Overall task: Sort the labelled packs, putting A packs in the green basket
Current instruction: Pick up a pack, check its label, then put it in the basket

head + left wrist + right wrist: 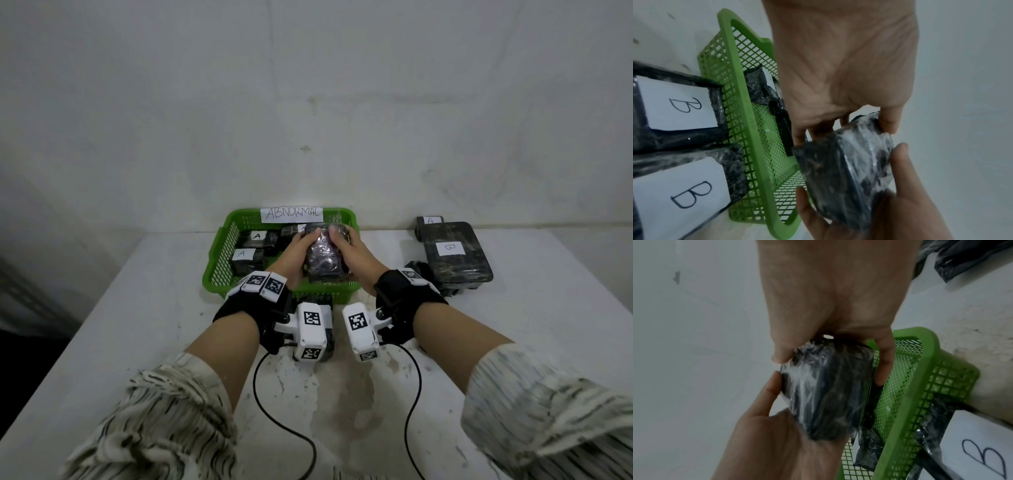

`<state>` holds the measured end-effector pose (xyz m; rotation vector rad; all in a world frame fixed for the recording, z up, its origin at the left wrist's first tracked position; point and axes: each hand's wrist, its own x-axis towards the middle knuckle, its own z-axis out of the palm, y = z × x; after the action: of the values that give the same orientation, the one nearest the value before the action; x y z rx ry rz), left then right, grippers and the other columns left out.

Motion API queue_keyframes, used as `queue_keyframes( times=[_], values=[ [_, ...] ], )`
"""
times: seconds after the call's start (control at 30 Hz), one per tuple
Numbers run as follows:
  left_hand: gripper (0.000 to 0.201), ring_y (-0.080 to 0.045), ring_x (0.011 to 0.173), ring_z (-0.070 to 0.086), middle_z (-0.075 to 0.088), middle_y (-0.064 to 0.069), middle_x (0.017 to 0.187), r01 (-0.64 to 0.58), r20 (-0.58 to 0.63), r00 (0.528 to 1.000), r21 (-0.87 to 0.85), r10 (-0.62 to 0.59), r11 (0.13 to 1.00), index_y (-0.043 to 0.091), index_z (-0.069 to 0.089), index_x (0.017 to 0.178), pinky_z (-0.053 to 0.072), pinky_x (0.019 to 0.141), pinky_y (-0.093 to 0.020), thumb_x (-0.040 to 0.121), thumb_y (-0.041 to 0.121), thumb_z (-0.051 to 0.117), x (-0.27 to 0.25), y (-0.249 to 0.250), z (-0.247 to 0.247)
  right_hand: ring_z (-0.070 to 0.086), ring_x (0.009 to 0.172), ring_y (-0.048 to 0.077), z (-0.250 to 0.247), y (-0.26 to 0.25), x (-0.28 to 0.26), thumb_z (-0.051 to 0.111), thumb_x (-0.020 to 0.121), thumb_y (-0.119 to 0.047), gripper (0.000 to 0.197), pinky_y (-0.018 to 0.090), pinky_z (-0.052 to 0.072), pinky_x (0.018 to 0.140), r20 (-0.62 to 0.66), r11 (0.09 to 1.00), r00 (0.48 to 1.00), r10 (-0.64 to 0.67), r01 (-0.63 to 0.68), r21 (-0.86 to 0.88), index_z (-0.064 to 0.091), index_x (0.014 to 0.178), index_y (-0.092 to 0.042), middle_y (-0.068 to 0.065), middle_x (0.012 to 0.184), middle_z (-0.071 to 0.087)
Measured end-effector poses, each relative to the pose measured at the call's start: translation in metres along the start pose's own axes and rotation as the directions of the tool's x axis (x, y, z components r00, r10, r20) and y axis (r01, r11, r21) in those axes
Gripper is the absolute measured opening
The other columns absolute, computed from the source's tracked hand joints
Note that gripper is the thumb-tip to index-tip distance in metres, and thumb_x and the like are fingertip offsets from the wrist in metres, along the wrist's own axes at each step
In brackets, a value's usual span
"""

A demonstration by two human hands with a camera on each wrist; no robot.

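Two hands, left hand (pixel 294 255) and right hand (pixel 356 255), are clamping one pack (pixel 324 255) between them, fingers curling round its edges. It's hanging over the basket (pixel 219 260), above the A packs (pixel 255 238) already in there. The wrap looks slick, so it could slide out crooked. Its label isn't showing, so a B could be sneaking in.

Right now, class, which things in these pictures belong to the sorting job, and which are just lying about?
Belong to the job:
- black pack held by left hand and right hand
- green basket with A packs
- B pack
- A pack behind it

Just lying about:
- ABNORMAL sign
- cables
- white table
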<state>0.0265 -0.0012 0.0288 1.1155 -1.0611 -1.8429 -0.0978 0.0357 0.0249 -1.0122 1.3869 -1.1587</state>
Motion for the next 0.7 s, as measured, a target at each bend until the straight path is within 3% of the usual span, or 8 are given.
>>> queue_keyframes(
  times=[0.13, 0.23, 0.37, 0.43, 0.53, 0.7],
  values=[
    [0.047, -0.034, 0.115, 0.057, 0.056, -0.018, 0.129, -0.005, 0.013, 1.000, 0.053, 0.005, 0.999, 0.006, 0.045, 0.133, 0.050, 0.092, -0.043, 0.091, 0.022, 0.058, 0.001, 0.001, -0.002, 0.057, 0.117, 0.024, 0.003, 0.000, -0.002, 0.048, 0.092, -0.054, 0.058, 0.049, 0.044, 0.103, -0.031, 0.998, 0.999, -0.035, 0.033, -0.057, 0.040, 0.135, -0.016, 0.006, 0.128, 0.057],
    [0.045, -0.030, 0.103, 0.061, 0.059, -0.017, 0.125, -0.040, 0.008, 0.999, 0.092, 0.039, 0.995, 0.007, 0.046, 0.132, 0.051, 0.087, -0.039, 0.089, 0.012, 0.058, 0.000, 0.002, -0.004, 0.059, 0.114, 0.027, 0.001, -0.003, -0.002, 0.051, 0.095, -0.044, 0.050, 0.049, 0.045, 0.102, -0.032, 0.995, 0.997, -0.072, 0.070, -0.064, 0.042, 0.132, -0.012, 0.012, 0.126, 0.058],
    [0.034, -0.023, 0.091, 0.065, 0.065, -0.011, 0.107, -0.092, 0.020, 0.996, 0.087, 0.091, 0.992, 0.009, 0.051, 0.124, 0.054, 0.079, -0.036, 0.091, 0.017, 0.057, -0.004, 0.006, -0.002, 0.065, 0.094, 0.013, -0.005, -0.006, -0.003, 0.058, 0.094, -0.029, 0.052, 0.029, 0.057, 0.078, 0.048, 0.995, 0.998, -0.033, 0.028, 0.092, 0.037, 0.140, -0.018, 0.007, 0.126, 0.059],
    [0.027, -0.022, 0.090, 0.065, 0.066, -0.007, 0.103, -0.091, 0.039, 0.995, 0.100, 0.088, 0.991, 0.013, 0.055, 0.117, 0.054, 0.081, -0.038, 0.092, 0.022, 0.057, -0.005, 0.008, -0.001, 0.066, 0.100, 0.017, -0.007, -0.003, -0.001, 0.062, 0.092, -0.025, 0.058, 0.030, 0.057, 0.081, 0.037, 0.995, 0.999, -0.029, 0.025, 0.098, 0.036, 0.143, -0.016, 0.009, 0.132, 0.058],
    [0.025, -0.026, 0.098, 0.063, 0.065, -0.009, 0.109, -0.067, 0.045, 0.997, 0.173, 0.060, 0.983, 0.019, 0.055, 0.115, 0.049, 0.093, -0.045, 0.091, 0.025, 0.057, -0.007, 0.005, 0.000, 0.062, 0.113, 0.026, -0.007, -0.003, -0.001, 0.063, 0.091, -0.021, 0.062, 0.038, 0.053, 0.092, -0.035, 0.989, 0.998, -0.045, 0.049, 0.143, 0.034, 0.145, -0.013, 0.012, 0.135, 0.055],
    [0.040, -0.029, 0.106, 0.059, 0.058, -0.017, 0.125, -0.093, 0.019, 0.996, 0.186, 0.091, 0.978, 0.010, 0.049, 0.130, 0.049, 0.093, -0.045, 0.092, 0.021, 0.056, -0.009, 0.002, 0.000, 0.065, 0.100, 0.016, -0.013, -0.004, -0.007, 0.067, 0.087, -0.013, 0.065, 0.031, 0.055, 0.083, 0.088, 0.990, 0.995, -0.037, 0.024, 0.142, 0.034, 0.142, -0.025, 0.005, 0.124, 0.060]
  ],
)
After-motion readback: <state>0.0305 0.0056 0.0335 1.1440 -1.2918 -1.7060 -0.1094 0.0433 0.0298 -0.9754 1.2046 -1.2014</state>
